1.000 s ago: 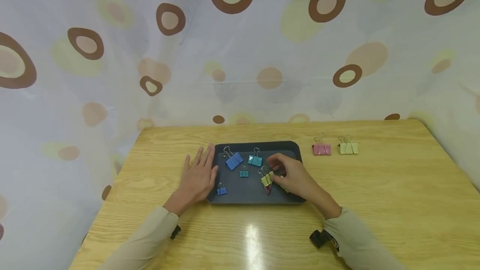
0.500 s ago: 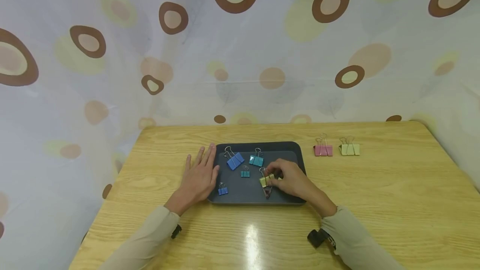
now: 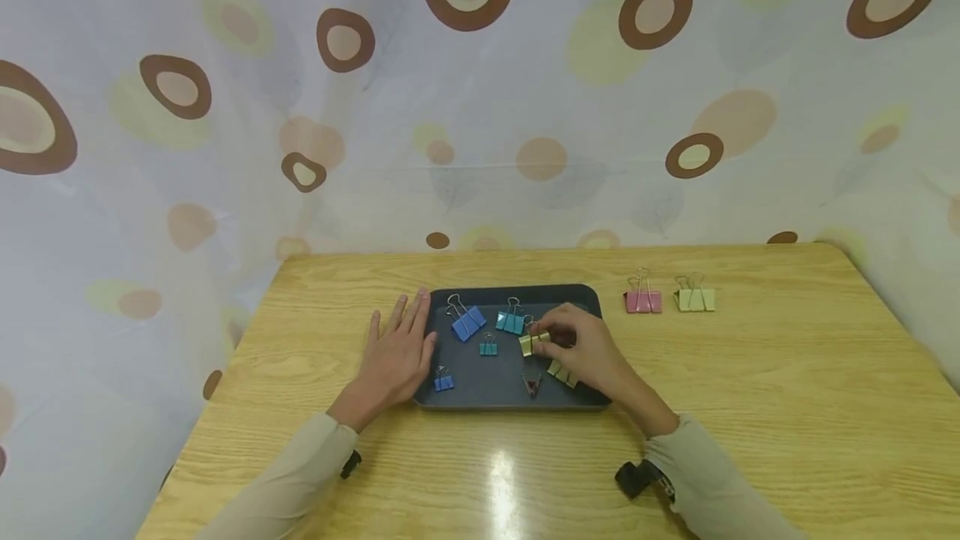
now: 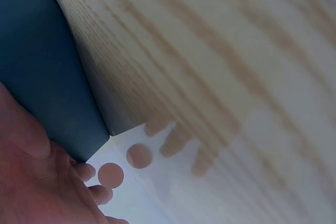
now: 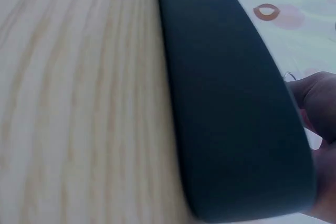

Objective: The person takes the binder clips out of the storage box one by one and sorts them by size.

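Right hand [image 3: 588, 350] pinching yellow-green binder clip [image 3: 533, 343], above tray [image 3: 495, 386]

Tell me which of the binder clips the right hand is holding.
The yellow-green clip above the tray, pinched by the right hand. The blue and teal clips lie untouched in the tray; the pink clip sits on the table.

No readable text, label or number anywhere — only patterned shapes.
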### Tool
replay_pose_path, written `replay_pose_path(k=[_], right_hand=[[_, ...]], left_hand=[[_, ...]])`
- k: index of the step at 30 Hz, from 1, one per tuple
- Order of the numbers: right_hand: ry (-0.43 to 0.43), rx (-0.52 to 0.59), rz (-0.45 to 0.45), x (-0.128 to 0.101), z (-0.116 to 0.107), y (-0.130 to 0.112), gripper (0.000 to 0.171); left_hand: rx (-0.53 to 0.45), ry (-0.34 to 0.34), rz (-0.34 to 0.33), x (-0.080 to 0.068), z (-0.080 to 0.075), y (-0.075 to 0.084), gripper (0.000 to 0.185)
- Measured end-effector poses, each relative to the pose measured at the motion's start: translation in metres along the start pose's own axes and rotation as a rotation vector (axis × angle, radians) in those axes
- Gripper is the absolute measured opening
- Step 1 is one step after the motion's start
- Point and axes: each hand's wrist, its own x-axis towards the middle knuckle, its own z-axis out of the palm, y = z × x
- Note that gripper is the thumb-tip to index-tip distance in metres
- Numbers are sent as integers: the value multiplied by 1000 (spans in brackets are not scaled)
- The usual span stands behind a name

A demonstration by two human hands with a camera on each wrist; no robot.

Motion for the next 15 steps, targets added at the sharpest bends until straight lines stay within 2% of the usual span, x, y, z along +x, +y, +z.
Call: replay_pose_path(k=[7, 15], right_hand=[[22, 110, -16, -7, -13, -3, 17], [60, 135, 4, -18, -29, -4, 19]], left_hand=[[11, -9, 1, -1, 0, -2, 65], [22, -13, -2, 1, 1, -2, 66]])
